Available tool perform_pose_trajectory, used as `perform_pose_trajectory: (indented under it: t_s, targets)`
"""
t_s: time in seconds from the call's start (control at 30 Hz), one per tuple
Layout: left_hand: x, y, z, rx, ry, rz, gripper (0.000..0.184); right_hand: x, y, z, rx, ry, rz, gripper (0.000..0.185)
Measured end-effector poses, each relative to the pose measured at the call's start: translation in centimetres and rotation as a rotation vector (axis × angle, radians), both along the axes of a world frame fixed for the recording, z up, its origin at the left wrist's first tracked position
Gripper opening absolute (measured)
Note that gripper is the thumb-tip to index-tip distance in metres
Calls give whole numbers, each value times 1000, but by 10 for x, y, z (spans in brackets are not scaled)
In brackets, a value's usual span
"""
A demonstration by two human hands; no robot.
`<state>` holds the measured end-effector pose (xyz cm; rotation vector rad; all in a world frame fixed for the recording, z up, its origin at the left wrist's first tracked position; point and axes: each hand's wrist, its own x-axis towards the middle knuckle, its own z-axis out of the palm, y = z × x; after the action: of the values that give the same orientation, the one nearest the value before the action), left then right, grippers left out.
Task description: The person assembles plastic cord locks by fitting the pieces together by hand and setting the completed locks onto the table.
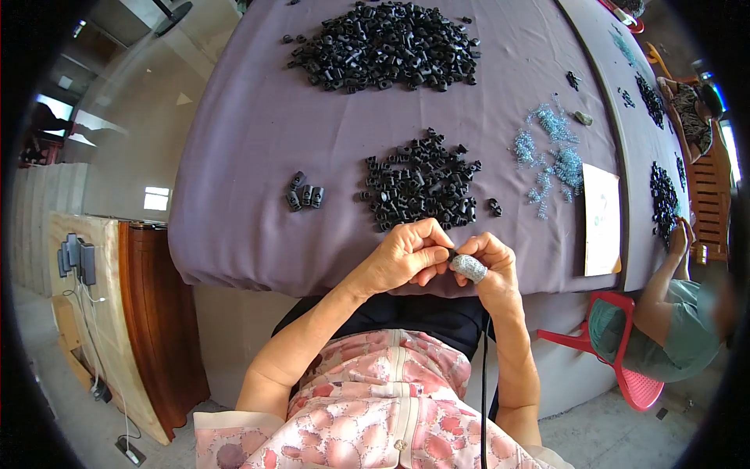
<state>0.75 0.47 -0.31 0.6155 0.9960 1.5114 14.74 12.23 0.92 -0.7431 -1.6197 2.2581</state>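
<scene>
My left hand (408, 254) and my right hand (491, 270) meet at the table's near edge, fingertips pinched together. Between them shows a bit of a small black plastic part (451, 255), mostly hidden by the fingers. A grey wrapping (469, 268) covers my right thumb. Just beyond my hands lies a pile of small black plastic pieces (422, 184). A few larger black pieces (305, 194) stand apart on the left. To the right, loose pale-blue coils like tiny springs (567, 166) are spread out.
A bigger heap of black parts (387, 47) lies at the far side of the purple cloth (250, 141). A cardboard sheet (601, 220) rests on the right. Another person (680, 316) sits by a red chair (625, 352); more piles (664, 199) lie there. A wooden cabinet (160, 328) stands left.
</scene>
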Motion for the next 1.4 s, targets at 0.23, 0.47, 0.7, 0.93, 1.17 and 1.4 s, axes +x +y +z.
perform_pose_trajectory:
  t_s: [0.23,0.47,0.7,0.93,1.17,1.4]
  targets:
    - [-6,-3,4,-57,-64,8,2,-11,3,-2,40,77,54,11]
    - [-2,-2,6,-68,-15,-11,6,-4,7,-6,138,90,109,13]
    - [-8,-3,7,-79,-74,-47,4,-7,8,-6,51,125,149,13]
    - [-4,-3,8,-130,149,-64,5,-2,3,-13,285,109,138,17]
    - [-6,-3,8,-138,150,-112,5,-2,7,-7,338,90,201,17]
    - [-2,-2,12,-172,226,-112,6,-2,10,-10,384,55,237,15]
